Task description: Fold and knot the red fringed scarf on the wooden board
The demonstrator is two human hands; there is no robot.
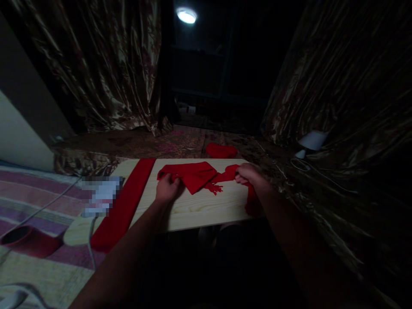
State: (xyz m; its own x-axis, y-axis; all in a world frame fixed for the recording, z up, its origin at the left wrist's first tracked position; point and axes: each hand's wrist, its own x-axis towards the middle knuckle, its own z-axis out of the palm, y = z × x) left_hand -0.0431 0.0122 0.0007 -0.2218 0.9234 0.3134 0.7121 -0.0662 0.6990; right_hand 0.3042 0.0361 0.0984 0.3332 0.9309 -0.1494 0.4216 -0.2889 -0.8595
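A red fringed scarf (200, 175) lies partly folded and twisted on a pale wooden board-like table (189, 210). My left hand (167, 188) pinches its near left edge between thumb and fingers. At the right, my right hand (247, 174) is closed around a narrower red part, which seems to belong to the same scarf. From that hand a red end hangs over the table's near right edge. Tassels spread on the wood between my hands. Left of my left hand, a long flat red strip of cloth (128, 206) crosses the table.
Behind the table sits another red cloth bundle (221, 150). A blurred-out white item (102, 196) lies at the left, near a red open-ended container (30, 241) on a striped bedspread (38, 197). A small white lamp (313, 140) with a cord stands right. Patterned curtains (125, 64) hang behind.
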